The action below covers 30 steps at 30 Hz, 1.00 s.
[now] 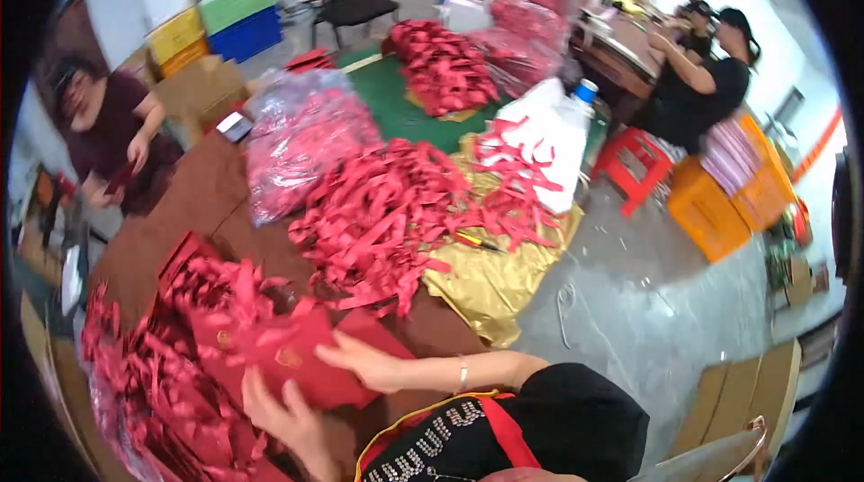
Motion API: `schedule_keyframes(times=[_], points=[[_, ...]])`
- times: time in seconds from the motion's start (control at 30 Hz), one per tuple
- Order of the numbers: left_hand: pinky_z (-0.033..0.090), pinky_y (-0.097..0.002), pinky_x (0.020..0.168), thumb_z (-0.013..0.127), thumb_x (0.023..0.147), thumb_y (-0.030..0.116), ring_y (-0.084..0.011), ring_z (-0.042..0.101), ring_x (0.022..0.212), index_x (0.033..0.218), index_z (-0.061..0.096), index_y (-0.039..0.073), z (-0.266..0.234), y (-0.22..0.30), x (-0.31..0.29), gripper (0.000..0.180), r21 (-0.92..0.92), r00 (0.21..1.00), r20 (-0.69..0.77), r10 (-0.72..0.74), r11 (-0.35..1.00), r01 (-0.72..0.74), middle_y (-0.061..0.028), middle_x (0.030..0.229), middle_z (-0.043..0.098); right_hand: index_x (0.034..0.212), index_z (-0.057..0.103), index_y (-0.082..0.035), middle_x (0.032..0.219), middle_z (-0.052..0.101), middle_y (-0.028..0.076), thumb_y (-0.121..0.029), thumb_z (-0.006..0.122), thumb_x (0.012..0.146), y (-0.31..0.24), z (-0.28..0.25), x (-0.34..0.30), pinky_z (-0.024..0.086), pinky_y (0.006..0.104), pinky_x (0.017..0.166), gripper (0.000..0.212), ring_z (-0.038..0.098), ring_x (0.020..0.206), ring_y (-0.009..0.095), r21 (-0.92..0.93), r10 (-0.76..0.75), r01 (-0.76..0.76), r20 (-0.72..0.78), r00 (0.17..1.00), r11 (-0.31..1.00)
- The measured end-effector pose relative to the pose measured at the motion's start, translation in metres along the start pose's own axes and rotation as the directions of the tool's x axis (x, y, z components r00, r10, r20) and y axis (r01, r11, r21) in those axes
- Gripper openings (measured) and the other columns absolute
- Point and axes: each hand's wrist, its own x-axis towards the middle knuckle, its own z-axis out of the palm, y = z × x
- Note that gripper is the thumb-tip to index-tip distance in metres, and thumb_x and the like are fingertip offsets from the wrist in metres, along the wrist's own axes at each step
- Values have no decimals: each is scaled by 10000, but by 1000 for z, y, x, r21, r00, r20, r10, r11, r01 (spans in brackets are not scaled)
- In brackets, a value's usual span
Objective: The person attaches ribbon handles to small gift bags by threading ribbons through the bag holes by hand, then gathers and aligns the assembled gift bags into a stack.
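Flat red paper bags with a gold emblem, ribbon handles among them, lie in front of me at the table's near edge. My right hand (367, 363) rests on the right side of a red bag (292, 351), its fingers stretched out over the surface. At the bag's lower edge is my left hand (286, 414), fingers apart, with nothing visible in it. More red bags with loose ribbons (166, 383) are piled to the left. Beyond my hands spreads a large heap of red ribbon strips (378, 212), partly on gold plastic sheeting (490, 288).
A plastic-wrapped red bundle (310, 140) sits on the brown-covered table (211, 198). A yellow cutter (477, 241) lies by the ribbons. Someone in dark clothing (126, 135) stands at the left; others work at the far right, near a red stool (634, 162) and orange crates (720, 203).
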Motion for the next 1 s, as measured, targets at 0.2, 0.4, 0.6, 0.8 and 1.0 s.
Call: schedule_keyframes(times=[0.2,0.4,0.6,0.8,1.0], points=[[442,-388,927,605,851,127,-276,493,1118,1301,407,-7,-43,-59,-38,510,-600,832,-12,-555,670,438,-184,1278,460,1428,30,50,1486,172,175,-248,632,847,45,59,20,153,312,1112,889,182,1363,223,58,33,-59,382,924,997],[379,-344,974,631,823,121,-264,509,1118,1275,433,-19,-5,-108,-19,513,-207,897,22,-442,875,437,-169,1212,534,1449,104,-41,1502,150,126,-146,667,802,81,29,25,261,393,1080,864,233,1348,287,96,155,-163,81,985,982],[463,-431,827,600,853,265,-404,526,1038,1295,392,-10,-23,-98,-18,561,223,919,-13,-394,895,387,-240,1170,515,1452,-5,-42,1506,91,142,-117,643,810,81,54,38,179,385,1101,916,133,1381,280,137,227,-246,140,964,960],[481,-422,781,598,836,301,-370,567,951,1271,414,-28,-22,-103,-17,575,260,858,198,-473,870,420,-210,1113,565,1423,165,-48,1430,277,98,-91,619,813,70,55,46,223,360,1077,761,280,1317,216,179,202,-212,73,977,961],[479,-438,773,618,807,253,-371,561,958,1275,386,-29,-6,-105,-4,594,226,939,25,-343,917,329,-214,1150,539,1302,362,-99,1295,450,39,-78,594,821,82,49,70,292,386,1036,535,414,1211,186,286,147,-188,161,976,939]])
